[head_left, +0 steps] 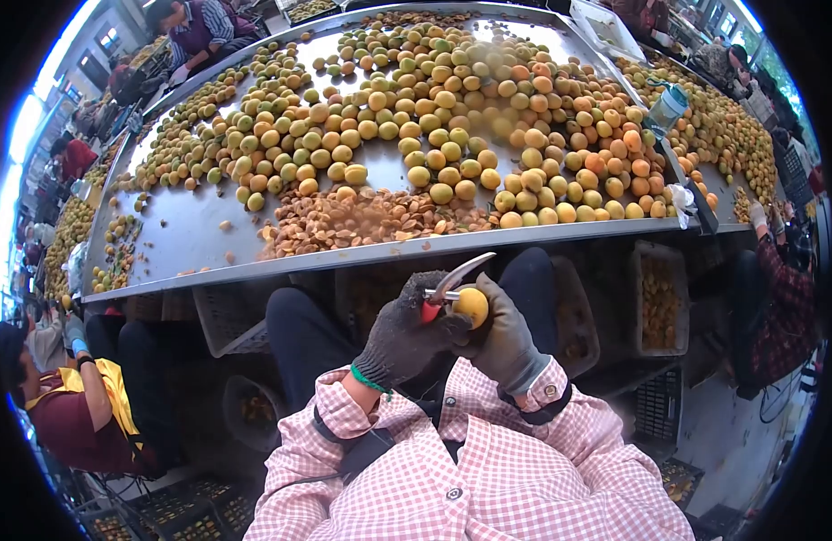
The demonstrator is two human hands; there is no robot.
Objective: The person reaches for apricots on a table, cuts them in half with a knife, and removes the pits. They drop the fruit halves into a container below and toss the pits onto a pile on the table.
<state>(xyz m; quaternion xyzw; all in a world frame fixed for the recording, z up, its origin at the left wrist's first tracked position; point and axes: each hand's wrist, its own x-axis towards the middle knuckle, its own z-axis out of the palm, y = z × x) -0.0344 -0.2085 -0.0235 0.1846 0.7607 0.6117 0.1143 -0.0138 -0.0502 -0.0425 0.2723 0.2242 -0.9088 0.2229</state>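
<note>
My left hand (400, 332), in a dark glove with a green cuff, is closed around pruning shears (430, 311) with a red handle. Their curved metal blade points up and to the right, beside a yellow apricot (471, 308). My right hand (509, 341), gloved in grey, grips that apricot in its fingers. Both hands are close together above my lap, just short of the metal table (380, 249). Past the table's near rim lies a heap of brown apricot pits (344, 221). Many whole apricots (416, 108) spread behind it.
Crates (661, 298) stand under the table, and a white basket (228, 317) sits left of my knees. A bottle (667, 110) rests near the right rim. Co-workers sit on both sides, one in a yellow apron (117, 397) at left, one in a plaid sleeve (784, 284) at right.
</note>
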